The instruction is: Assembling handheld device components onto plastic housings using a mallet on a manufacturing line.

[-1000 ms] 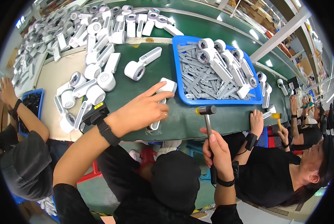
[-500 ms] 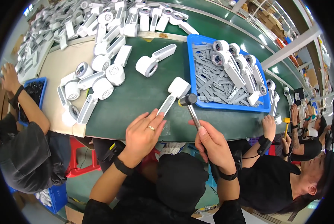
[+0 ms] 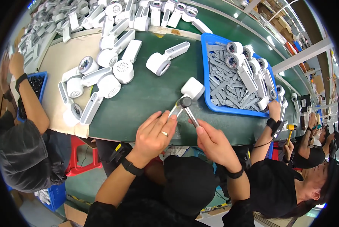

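Note:
My left hand (image 3: 154,138) rests its fingers over the handle of a white handheld fan (image 3: 193,88), holding it down on the green table. The fan's round head points away from me, and its handle is partly hidden by my fingers and the tool. Gripped by its metal shaft, a small mallet (image 3: 185,101) with a dark round head is in my right hand (image 3: 216,145). That head is over the fan's handle, just beyond my left fingertips; I cannot tell whether it touches. Another similar fan (image 3: 160,63) lies farther back.
A blue tray (image 3: 233,111) at right holds several grey strips and white fans; a co-worker's hand (image 3: 274,109) is at its near corner. Several fans (image 3: 109,86) lie on cardboard at left, with a large pile (image 3: 78,17) behind. Another person's arm (image 3: 31,94) is at far left.
The mallet's head has come down from beside the fan's head onto or just over its handle. The co-worker's hand at right has moved up to the tray. My view has shifted slightly.

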Demonstrator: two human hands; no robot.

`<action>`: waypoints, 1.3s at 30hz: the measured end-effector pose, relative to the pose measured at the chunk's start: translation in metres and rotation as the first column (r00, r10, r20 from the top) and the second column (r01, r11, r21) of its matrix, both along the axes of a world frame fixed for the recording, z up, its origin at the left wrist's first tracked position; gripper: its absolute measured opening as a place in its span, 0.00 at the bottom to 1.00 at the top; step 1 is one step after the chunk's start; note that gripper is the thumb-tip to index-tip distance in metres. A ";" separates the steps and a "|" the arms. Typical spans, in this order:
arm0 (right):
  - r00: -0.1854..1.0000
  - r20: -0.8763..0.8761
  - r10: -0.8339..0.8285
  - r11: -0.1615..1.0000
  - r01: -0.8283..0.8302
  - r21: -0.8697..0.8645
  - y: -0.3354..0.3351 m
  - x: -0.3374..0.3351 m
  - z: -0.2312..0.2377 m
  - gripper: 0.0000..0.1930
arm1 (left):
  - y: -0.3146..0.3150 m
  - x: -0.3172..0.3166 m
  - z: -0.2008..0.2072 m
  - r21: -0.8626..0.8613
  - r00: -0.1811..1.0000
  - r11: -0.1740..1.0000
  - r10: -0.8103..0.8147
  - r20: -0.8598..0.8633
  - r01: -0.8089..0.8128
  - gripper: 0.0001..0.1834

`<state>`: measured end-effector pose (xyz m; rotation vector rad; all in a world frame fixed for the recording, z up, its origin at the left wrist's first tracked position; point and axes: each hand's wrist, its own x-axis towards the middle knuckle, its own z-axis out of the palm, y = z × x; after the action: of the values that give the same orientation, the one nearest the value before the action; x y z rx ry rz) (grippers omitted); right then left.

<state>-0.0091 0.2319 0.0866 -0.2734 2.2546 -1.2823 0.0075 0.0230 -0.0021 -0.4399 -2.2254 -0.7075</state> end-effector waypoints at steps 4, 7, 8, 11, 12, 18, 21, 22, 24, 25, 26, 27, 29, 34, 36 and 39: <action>0.999 0.025 -0.024 0.993 0.027 -0.111 0.002 0.002 0.022 0.22 | -0.004 0.001 -0.002 -0.016 1.000 1.000 0.001 -0.002 -0.001 0.16; 0.998 -0.030 0.062 0.998 -0.063 -0.005 -0.005 -0.009 -0.001 0.22 | -0.004 0.001 -0.005 -0.026 1.000 1.000 0.000 0.010 0.000 0.16; 0.998 -0.032 0.060 0.998 -0.061 -0.009 -0.001 -0.006 0.003 0.22 | -0.004 0.001 -0.003 -0.028 1.000 1.000 0.001 0.010 -0.001 0.17; 1.000 -0.027 0.009 0.986 -0.014 -0.165 0.006 0.002 0.037 0.22 | -0.007 0.001 -0.004 -0.029 1.000 1.000 0.006 0.008 -0.005 0.17; 1.000 -0.027 0.010 0.985 -0.014 -0.170 0.002 0.000 0.033 0.22 | -0.009 0.001 -0.004 -0.028 1.000 1.000 0.009 0.005 -0.009 0.17; 0.980 0.195 -0.043 0.990 0.069 -0.125 0.009 -0.006 0.014 0.23 | -0.005 -0.003 -0.005 -0.052 1.000 0.999 0.007 -0.028 -0.009 0.14; 0.966 0.198 -0.163 0.860 0.238 -0.452 0.026 -0.005 0.001 0.22 | -0.003 0.001 -0.001 -0.035 1.000 0.999 0.024 -0.003 -0.024 0.16; 0.968 0.189 -0.167 0.856 0.238 -0.459 0.034 -0.007 -0.006 0.22 | -0.001 0.000 0.001 -0.040 1.000 0.999 0.018 -0.013 -0.019 0.16; 0.965 0.150 -0.217 0.813 0.264 -0.519 0.046 -0.011 -0.025 0.21 | 0.002 0.000 0.003 -0.011 1.000 1.000 0.023 0.010 -0.023 0.16; 0.961 0.141 -0.236 0.802 0.275 -0.531 0.050 -0.013 -0.034 0.18 | 0.001 0.000 0.003 -0.024 1.000 1.000 0.016 0.004 -0.016 0.16; 0.961 0.141 -0.237 0.793 0.275 -0.544 0.053 -0.015 -0.043 0.18 | 0.000 0.000 0.000 0.038 0.999 0.999 0.020 0.025 -0.021 0.15; 0.948 0.177 -0.264 0.755 0.317 -0.573 0.055 -0.015 -0.050 0.17 | -0.001 0.000 -0.002 0.099 0.999 0.995 0.023 0.046 -0.028 0.14; 0.933 0.196 -0.301 0.708 0.356 -0.609 0.057 -0.014 -0.063 0.14 | -0.002 0.001 -0.006 0.171 0.994 0.984 0.042 0.102 -0.059 0.14; 0.941 0.182 -0.284 0.703 0.333 -0.629 0.061 -0.015 -0.069 0.14 | -0.001 0.002 -0.003 0.284 0.974 0.951 0.058 0.218 -0.120 0.13; 0.945 0.187 -0.268 0.704 0.324 -0.632 0.062 -0.016 -0.069 0.14 | -0.002 0.004 -0.003 0.248 0.962 0.957 0.082 0.261 -0.149 0.22; 0.948 0.194 -0.253 0.698 0.318 -0.642 0.063 -0.015 -0.068 0.14 | 0.006 0.006 -0.001 0.376 0.945 0.911 0.043 0.325 -0.171 0.31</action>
<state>-0.0243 0.2950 0.0183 -0.1029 1.7099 -2.2127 0.0130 0.0285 -0.0028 0.0045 -2.2857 -1.2092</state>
